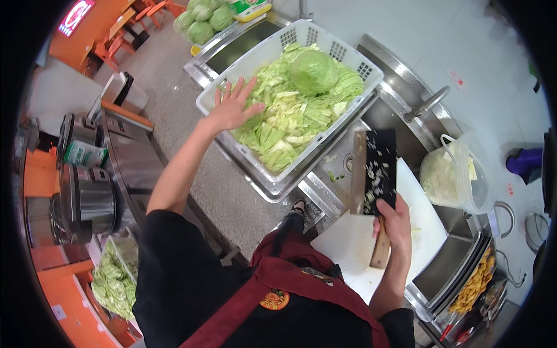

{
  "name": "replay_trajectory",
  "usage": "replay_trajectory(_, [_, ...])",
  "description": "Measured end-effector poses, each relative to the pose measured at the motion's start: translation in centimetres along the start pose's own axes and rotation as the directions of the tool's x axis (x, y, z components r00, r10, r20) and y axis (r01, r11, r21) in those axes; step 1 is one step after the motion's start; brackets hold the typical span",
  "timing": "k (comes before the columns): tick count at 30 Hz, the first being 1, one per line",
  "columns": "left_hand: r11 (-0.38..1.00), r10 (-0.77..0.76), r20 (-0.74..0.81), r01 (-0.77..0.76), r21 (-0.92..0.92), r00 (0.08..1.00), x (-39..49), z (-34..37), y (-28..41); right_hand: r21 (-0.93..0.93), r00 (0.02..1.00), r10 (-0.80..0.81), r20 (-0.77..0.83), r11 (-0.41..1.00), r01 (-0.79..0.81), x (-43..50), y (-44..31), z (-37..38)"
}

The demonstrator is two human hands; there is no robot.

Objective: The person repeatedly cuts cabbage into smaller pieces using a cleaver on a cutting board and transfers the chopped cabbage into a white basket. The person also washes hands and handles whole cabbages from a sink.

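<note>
My left hand [236, 104] is spread with fingers apart at the left rim of a white plastic basket [207, 102], over the edge of the chopped cabbage [283, 108]. A whole cabbage head [313, 72] rests on the chopped pieces. My right hand [394, 222] grips the wooden handle of a Chinese cleaver [380, 169], its broad dark blade dotted with bits of cabbage. Below the cleaver lies a white cutting board [417, 217] across the steel sink. What lies under my left palm is hidden.
A clear plastic bucket [446, 178] with cabbage pieces stands right of the board, near a curved faucet [428, 103]. Whole cabbages [202, 21] are piled at the top left. A tray of orange-yellow food [474, 282] sits lower right; rice cookers [89, 198] stand on the left counter.
</note>
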State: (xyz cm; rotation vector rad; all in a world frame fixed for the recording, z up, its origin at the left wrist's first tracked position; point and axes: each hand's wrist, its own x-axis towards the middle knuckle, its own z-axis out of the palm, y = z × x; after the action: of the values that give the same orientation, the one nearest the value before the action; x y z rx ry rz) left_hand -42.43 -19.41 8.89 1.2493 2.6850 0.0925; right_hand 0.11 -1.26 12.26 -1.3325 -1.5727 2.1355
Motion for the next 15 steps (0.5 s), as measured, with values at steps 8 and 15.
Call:
replay_trajectory(8, [0.97, 0.168, 0.059, -0.154, -0.189, 0.984, 13.4, -0.1, 5.7, 0.087, 0.926, 0.169, -0.338, 0.985, -0.148, -9.5, 7.5, -7.4])
replay_trajectory(15, [0.744, 0.409, -0.032, -0.353, -0.568, 0.912, 19.4, 1.4, 7.1, 0.344, 0.803, 0.281, -0.525, 0.934, -0.101, -15.9, 13.2, -8.6])
